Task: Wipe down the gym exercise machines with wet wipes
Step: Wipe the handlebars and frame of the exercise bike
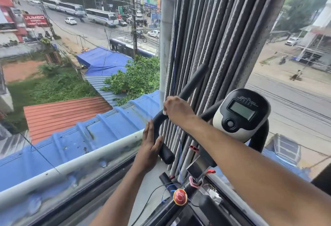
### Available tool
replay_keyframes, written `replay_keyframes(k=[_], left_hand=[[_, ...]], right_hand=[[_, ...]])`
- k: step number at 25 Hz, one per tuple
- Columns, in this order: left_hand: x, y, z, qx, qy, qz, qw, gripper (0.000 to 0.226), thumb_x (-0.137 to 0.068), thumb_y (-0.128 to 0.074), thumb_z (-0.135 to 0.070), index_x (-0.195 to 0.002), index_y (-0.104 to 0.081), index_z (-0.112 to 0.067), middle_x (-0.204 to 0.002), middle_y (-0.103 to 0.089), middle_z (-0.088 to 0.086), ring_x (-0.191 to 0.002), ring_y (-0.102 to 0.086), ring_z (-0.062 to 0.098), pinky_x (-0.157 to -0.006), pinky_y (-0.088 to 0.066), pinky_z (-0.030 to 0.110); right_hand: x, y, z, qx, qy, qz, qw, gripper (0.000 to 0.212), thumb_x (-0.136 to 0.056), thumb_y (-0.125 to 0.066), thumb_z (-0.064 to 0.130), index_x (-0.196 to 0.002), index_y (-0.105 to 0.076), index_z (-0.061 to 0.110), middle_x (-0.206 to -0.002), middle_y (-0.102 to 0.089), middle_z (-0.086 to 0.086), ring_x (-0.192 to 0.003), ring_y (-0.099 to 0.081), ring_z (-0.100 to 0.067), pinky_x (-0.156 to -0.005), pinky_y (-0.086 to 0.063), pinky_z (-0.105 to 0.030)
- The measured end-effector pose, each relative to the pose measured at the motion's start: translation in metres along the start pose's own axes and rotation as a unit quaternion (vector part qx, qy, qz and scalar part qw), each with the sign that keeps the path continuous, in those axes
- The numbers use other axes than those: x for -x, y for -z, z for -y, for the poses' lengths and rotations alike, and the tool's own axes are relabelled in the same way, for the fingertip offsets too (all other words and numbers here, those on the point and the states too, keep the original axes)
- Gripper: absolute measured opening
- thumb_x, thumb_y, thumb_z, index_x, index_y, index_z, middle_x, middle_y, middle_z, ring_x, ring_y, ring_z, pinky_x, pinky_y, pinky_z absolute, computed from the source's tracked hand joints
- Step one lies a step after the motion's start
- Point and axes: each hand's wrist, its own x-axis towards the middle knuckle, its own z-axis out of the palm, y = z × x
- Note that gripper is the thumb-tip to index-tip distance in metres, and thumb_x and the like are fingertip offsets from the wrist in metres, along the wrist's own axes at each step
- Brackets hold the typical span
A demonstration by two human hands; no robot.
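Mid-wipe on exercise bike handlebar (157, 127): right hand (176, 110) curled round bar's upper bend, white wet wipe (164, 112) peeking beneath fingers; left hand (150, 145) flat, fingers straight, steadying grip below. Next likely: slide wipe down toward left hand

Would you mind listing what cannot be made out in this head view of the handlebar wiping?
- Wet wipe: only a white sliver shows, hidden under the right hand.
- Console: screen text too small to read.
- Handlebar: right side hidden behind the console.
- Left hand: palm side faces away.
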Motion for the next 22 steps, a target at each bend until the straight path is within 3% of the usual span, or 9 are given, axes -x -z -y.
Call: replay_keyframes(k=[3,5,8,11,13,16,22], left_hand=[[-0.004,0.004,-0.003,-0.033,0.009,0.028,0.999,0.073,-0.111,-0.047,-0.026,-0.167,-0.002,-0.022,-0.173,-0.004,0.003,-0.157,-0.01,0.009,-0.114,-0.014,0.017],[-0.009,0.007,-0.003,-0.05,0.006,0.039,0.998,0.076,-0.109,-0.049,-0.026,-0.167,-0.001,-0.021,-0.171,-0.007,0.005,-0.158,-0.018,0.021,-0.117,-0.024,0.027],[-0.033,0.016,-0.011,-0.111,-0.023,0.056,0.992,0.081,-0.107,-0.05,-0.045,-0.168,-0.001,-0.025,-0.169,-0.013,0.004,-0.155,-0.025,0.026,-0.124,-0.027,0.041],[-0.069,0.022,-0.033,-0.125,-0.043,0.083,0.988,0.084,-0.104,-0.05,-0.056,-0.167,-0.001,-0.031,-0.163,-0.032,0.009,-0.148,-0.037,0.032,-0.119,-0.034,0.049],[-0.088,0.018,-0.043,-0.153,-0.042,0.101,0.982,0.082,-0.103,-0.045,-0.062,-0.167,-0.001,-0.036,-0.159,-0.041,0.009,-0.142,-0.046,0.034,-0.114,-0.04,0.05],[-0.092,0.012,-0.041,-0.187,-0.046,0.07,0.979,0.075,-0.1,-0.03,-0.075,-0.165,-0.007,-0.044,-0.161,-0.043,0.002,-0.141,-0.05,0.03,-0.113,-0.042,0.05],[-0.096,0.012,-0.035,-0.155,-0.043,0.056,0.985,0.072,-0.099,-0.028,-0.076,-0.162,-0.003,-0.052,-0.16,-0.045,-0.001,-0.141,-0.051,0.03,-0.108,-0.044,0.046]], right_hand=[[0.014,0.011,-0.001,0.01,0.004,0.052,0.999,0.023,-0.093,-0.056,0.003,-0.107,-0.073,0.009,-0.111,-0.065,-0.011,-0.104,-0.066,-0.028,-0.092,-0.055,-0.039],[0.014,0.029,-0.014,-0.001,-0.025,0.061,0.998,0.018,-0.093,-0.061,0.009,-0.104,-0.075,0.016,-0.11,-0.068,-0.011,-0.096,-0.07,-0.026,-0.088,-0.058,-0.038],[0.005,0.065,-0.053,-0.01,-0.089,-0.022,0.996,0.01,-0.095,-0.066,0.012,-0.102,-0.074,0.013,-0.104,-0.069,-0.009,-0.083,-0.068,-0.018,-0.072,-0.055,-0.023],[-0.011,0.093,-0.084,0.004,-0.126,-0.12,0.985,0.01,-0.091,-0.071,0.008,-0.1,-0.075,0.008,-0.103,-0.066,-0.012,-0.088,-0.067,-0.027,-0.083,-0.055,-0.033],[-0.02,0.097,-0.096,0.018,-0.141,-0.143,0.979,0.009,-0.091,-0.069,0.005,-0.099,-0.073,0.007,-0.102,-0.063,-0.011,-0.088,-0.067,-0.029,-0.084,-0.054,-0.034],[-0.031,0.088,-0.098,0.016,-0.161,-0.16,0.974,0.01,-0.094,-0.065,0.005,-0.102,-0.07,0.007,-0.104,-0.061,-0.011,-0.088,-0.065,-0.027,-0.084,-0.056,-0.035],[-0.036,0.057,-0.083,0.024,-0.205,-0.182,0.961,0.013,-0.094,-0.061,-0.004,-0.099,-0.072,0.002,-0.098,-0.065,-0.011,-0.08,-0.068,-0.025,-0.079,-0.058,-0.029]])
